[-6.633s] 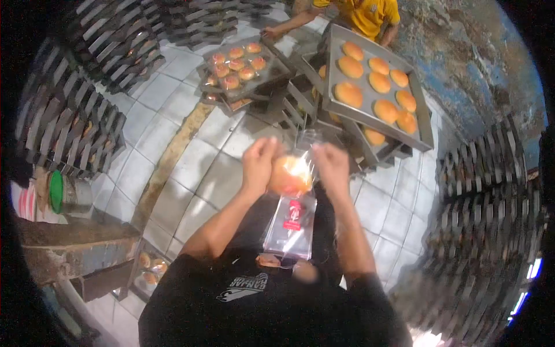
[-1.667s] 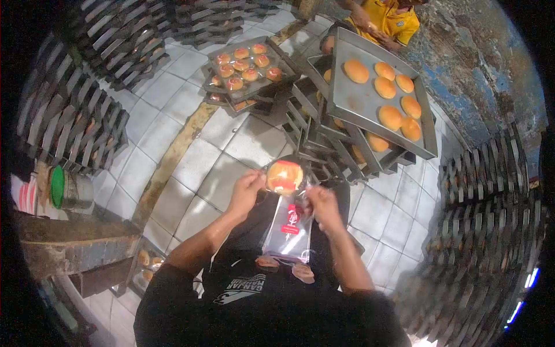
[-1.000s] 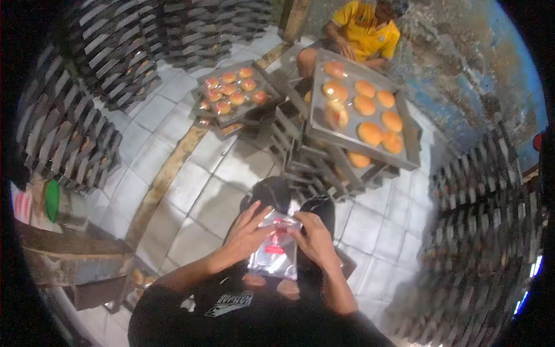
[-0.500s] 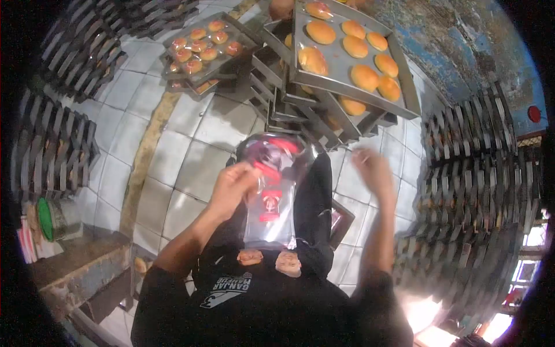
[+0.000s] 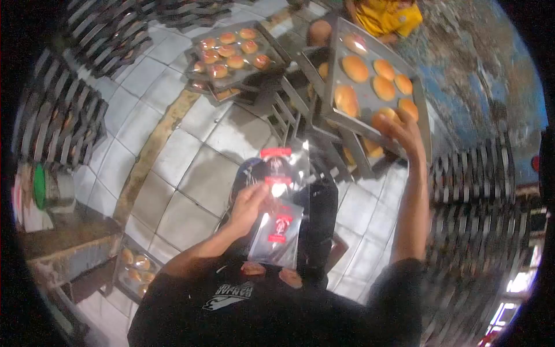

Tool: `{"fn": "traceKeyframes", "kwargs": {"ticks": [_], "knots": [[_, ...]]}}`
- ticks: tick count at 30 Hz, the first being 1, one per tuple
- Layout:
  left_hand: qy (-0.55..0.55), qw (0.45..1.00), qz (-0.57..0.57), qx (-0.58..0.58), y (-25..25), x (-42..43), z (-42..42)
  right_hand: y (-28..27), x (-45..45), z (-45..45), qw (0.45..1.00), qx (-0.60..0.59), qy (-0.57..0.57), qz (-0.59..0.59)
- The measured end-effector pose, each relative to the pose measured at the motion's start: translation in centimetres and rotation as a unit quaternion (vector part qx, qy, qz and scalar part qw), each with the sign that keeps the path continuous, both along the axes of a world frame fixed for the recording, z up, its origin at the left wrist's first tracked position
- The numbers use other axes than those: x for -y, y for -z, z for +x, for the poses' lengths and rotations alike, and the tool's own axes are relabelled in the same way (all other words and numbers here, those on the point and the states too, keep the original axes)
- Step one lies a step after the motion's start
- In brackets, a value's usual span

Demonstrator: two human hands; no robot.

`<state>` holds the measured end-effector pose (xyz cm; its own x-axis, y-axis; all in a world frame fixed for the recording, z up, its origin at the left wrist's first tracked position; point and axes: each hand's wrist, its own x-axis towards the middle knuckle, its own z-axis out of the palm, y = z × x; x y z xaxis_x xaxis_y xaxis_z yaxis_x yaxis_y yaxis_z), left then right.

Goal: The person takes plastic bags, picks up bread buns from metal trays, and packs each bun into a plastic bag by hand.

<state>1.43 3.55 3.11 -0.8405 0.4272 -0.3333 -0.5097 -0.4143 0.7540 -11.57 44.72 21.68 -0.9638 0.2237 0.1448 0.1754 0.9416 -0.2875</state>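
My left hand [image 5: 247, 207] pinches a clear plastic bag [image 5: 278, 166] with red print, holding it up above my lap. Below it, more clear printed bags [image 5: 276, 237] lie on my lap. My right hand [image 5: 406, 136] reaches into the near right corner of a metal tray [image 5: 365, 109], its fingers around a golden bun [image 5: 383, 119]. The fingers partly cover that bun. Several other buns [image 5: 355, 68] sit apart in the same tray, which rests tilted on a stack of trays.
A tray of bagged buns [image 5: 234, 61] stands on the tiled floor at upper left. More buns [image 5: 139, 269] lie in a tray at lower left, beside a bench [image 5: 75, 246]. Stacked dark trays [image 5: 468, 173] line the right side. A person in a yellow shirt [image 5: 387, 17] is beyond the bun tray.
My right hand has moved from above the floor up to a bun in the tray. My left hand has lifted a bag clear of the others. The view has shifted.
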Motion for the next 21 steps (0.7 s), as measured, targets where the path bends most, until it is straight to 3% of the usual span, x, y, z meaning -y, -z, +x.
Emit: {"fn": "traceKeyframes", "kwargs": {"ticks": [3,4,5,6,8,9,10,11,12,13,15,17,20,21], "knots": [[-0.033,0.999,-0.003,0.012,-0.8,-1.0,-1.5,0.1,2.1,4.1,0.998,0.044,0.002,-0.034],[-0.036,0.998,0.032,0.044,-1.6,-1.4,-2.5,0.1,2.8,4.3,0.982,-0.073,-0.021,-0.175],[-0.048,0.994,0.067,0.074,-3.5,-1.6,-3.5,-0.1,3.6,4.1,0.931,-0.185,-0.054,-0.311],[-0.059,0.993,0.068,0.07,-3.6,-1.7,-4.2,-1.4,4.8,5.1,0.95,-0.207,-0.029,-0.233],[-0.091,0.985,0.101,0.104,-3.4,-2.1,-6.2,-2.7,11.8,9.3,0.862,-0.222,-0.07,-0.451],[-0.094,0.986,0.103,0.092,-3.4,-2.6,-7.3,-2.6,15.1,11.4,0.865,-0.194,-0.07,-0.457],[-0.115,0.981,0.101,0.115,-3.1,-3.3,-8.3,0.8,16.1,13.3,0.922,-0.158,-0.055,-0.349],[-0.134,0.976,0.099,0.14,-2.5,-3.9,-9.0,2.4,19.7,15.2,0.916,-0.176,-0.122,-0.339],[-0.104,0.972,0.153,0.146,-1.2,-4.1,-9.5,3.8,22.0,16.5,0.926,-0.207,-0.193,-0.248],[-0.114,0.969,0.117,0.184,-3.3,-5.1,-9.5,5.3,22.9,17.0,0.925,-0.234,-0.257,-0.155],[-0.102,0.978,0.121,0.133,-6.2,-5.9,-7.5,9.6,21.9,16.6,0.936,-0.255,-0.212,-0.118],[-0.079,0.983,0.115,0.118,-8.2,-6.1,-6.4,9.3,21.9,16.8,0.95,-0.269,-0.114,-0.109],[0.015,0.984,0.088,0.153,-9.3,-6.1,-4.3,7.4,22.3,17.5,0.941,-0.289,-0.165,-0.067],[0.021,0.984,0.09,0.152,-8.8,-6.1,-3.6,6.6,23.0,17.6,0.958,-0.237,-0.15,-0.052]]}}
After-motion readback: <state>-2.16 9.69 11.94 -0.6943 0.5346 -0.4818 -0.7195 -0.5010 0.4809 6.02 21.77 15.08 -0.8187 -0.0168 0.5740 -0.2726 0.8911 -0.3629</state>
